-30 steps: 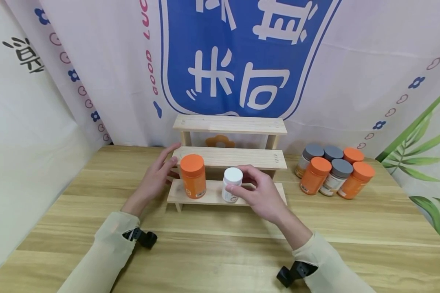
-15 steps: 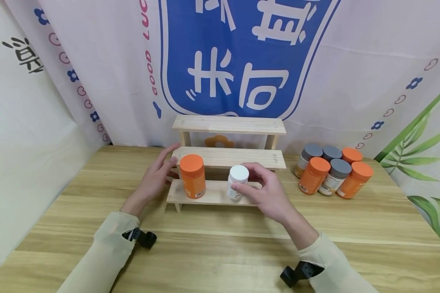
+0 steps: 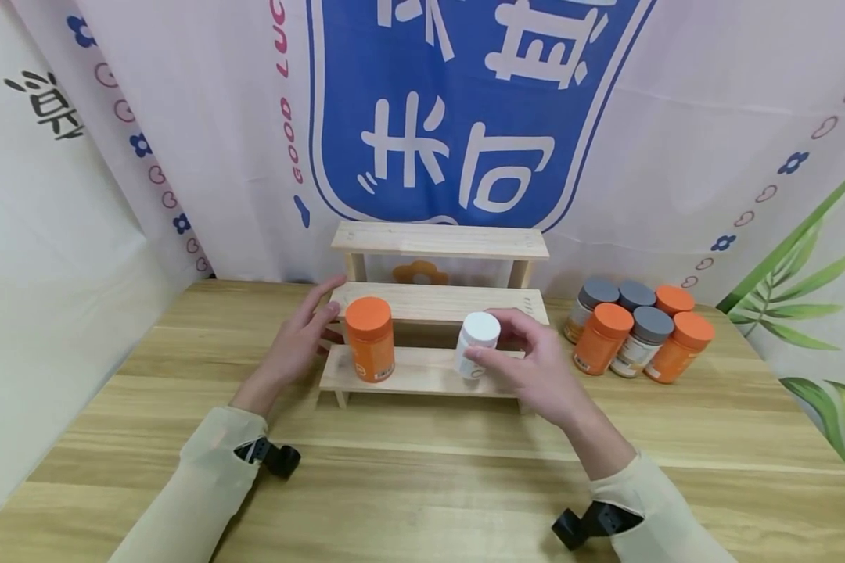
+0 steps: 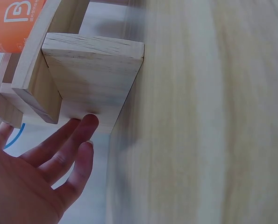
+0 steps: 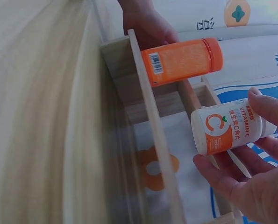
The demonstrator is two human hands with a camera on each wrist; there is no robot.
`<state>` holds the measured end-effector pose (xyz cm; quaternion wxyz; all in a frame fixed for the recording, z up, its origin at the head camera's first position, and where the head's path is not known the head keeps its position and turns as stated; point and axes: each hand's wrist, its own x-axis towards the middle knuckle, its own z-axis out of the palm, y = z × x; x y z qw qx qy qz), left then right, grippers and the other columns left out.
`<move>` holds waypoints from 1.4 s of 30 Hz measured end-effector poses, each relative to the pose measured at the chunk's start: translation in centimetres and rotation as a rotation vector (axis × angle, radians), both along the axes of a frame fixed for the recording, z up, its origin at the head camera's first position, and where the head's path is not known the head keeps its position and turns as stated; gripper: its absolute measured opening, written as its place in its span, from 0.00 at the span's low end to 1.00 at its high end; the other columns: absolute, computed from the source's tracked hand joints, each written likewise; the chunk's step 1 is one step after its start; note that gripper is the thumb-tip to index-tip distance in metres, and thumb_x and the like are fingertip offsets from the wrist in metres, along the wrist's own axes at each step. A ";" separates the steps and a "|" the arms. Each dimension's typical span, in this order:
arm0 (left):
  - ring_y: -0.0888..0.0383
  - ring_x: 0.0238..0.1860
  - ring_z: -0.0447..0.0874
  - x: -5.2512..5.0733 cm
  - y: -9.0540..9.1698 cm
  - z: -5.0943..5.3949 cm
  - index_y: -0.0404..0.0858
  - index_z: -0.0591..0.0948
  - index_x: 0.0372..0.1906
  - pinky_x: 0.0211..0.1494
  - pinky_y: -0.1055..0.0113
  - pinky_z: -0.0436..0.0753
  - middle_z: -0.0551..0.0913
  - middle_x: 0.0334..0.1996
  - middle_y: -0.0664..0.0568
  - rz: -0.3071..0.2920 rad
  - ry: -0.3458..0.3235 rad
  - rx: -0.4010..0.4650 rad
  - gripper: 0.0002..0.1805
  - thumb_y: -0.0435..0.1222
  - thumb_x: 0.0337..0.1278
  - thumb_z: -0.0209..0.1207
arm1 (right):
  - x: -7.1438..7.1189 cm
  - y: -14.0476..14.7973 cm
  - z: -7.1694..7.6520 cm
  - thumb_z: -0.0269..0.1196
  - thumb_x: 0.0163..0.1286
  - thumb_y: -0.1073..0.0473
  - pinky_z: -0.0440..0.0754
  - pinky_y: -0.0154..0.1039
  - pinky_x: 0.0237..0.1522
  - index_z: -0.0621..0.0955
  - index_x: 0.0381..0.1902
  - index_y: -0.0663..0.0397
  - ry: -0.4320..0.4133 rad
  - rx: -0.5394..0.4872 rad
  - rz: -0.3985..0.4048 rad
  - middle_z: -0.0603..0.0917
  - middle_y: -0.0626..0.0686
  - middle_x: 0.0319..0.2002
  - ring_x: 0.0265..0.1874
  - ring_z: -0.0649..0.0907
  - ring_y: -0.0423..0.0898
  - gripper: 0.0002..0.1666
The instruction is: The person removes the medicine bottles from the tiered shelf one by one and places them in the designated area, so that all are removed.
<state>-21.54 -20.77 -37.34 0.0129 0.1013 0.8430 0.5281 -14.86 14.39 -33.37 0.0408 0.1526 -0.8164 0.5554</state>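
Observation:
My right hand (image 3: 535, 363) pinches a white vitamin C bottle (image 5: 225, 126) between thumb and fingers. The bottle hangs just above the right part of the lowest tier of a three-tier wooden shelf stand (image 3: 422, 369); the right wrist view shows a gap under its base. An orange bottle (image 3: 371, 344) with an orange lid stands upright on the left part of that same tier. At the stand's left end is my left hand (image 3: 297, 344), fingers extended. Close up in the left wrist view, its fingertips (image 4: 89, 120) are at the stand's side panel (image 4: 92, 74), apparently touching it.
Several orange-lidded and grey-lidded bottles (image 3: 637, 328) stand grouped on the wooden table (image 3: 422, 477), right of the stand. The stand's middle tier (image 3: 436, 301) and top tier (image 3: 440, 238) rise behind the lowest one. A printed cloth (image 3: 239, 156) hangs behind.
My right hand has moved the white bottle to the right along the lowest tier, raising it slightly. The left hand and the orange bottle have stayed in place.

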 end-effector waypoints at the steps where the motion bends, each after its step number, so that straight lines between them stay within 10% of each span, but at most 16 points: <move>1: 0.39 0.48 0.89 0.0 0.0 0.0 0.61 0.58 0.85 0.43 0.56 0.84 0.77 0.67 0.32 -0.003 0.003 0.004 0.30 0.55 0.86 0.42 | 0.1 0.1 0.1 0.74 0.70 0.55 0.84 0.38 0.56 0.83 0.63 0.49 0.002 -0.002 -0.007 0.87 0.53 0.54 0.52 0.84 0.49 0.25; 13: 0.39 0.50 0.88 0.3 0.0 0.2 0.63 0.57 0.85 0.44 0.56 0.84 0.75 0.70 0.34 -0.001 -0.007 0.006 0.31 0.56 0.85 0.41 | 1.2 2.9 0.8 0.69 0.75 0.56 0.83 0.26 0.56 0.79 0.64 0.56 -0.005 -0.004 -0.104 0.83 0.56 0.61 0.60 0.82 0.48 0.24; 32: 0.39 0.50 0.88 0.5 0.0 0.3 0.64 0.57 0.85 0.44 0.55 0.85 0.76 0.69 0.34 0.000 -0.013 0.004 0.30 0.55 0.86 0.42 | 3.0 10.1 -1.2 0.69 0.76 0.47 0.76 0.15 0.51 0.77 0.64 0.60 -0.046 0.263 -0.303 0.83 0.60 0.61 0.52 0.79 0.28 0.30; 42: 0.40 0.49 0.89 0.3 -0.1 0.5 0.63 0.58 0.85 0.43 0.55 0.85 0.75 0.70 0.34 -0.002 -0.010 0.009 0.30 0.54 0.86 0.42 | 3.2 12.2 -2.9 0.69 0.74 0.44 0.77 0.20 0.42 0.74 0.67 0.66 -0.160 0.338 -0.380 0.82 0.66 0.61 0.54 0.84 0.49 0.37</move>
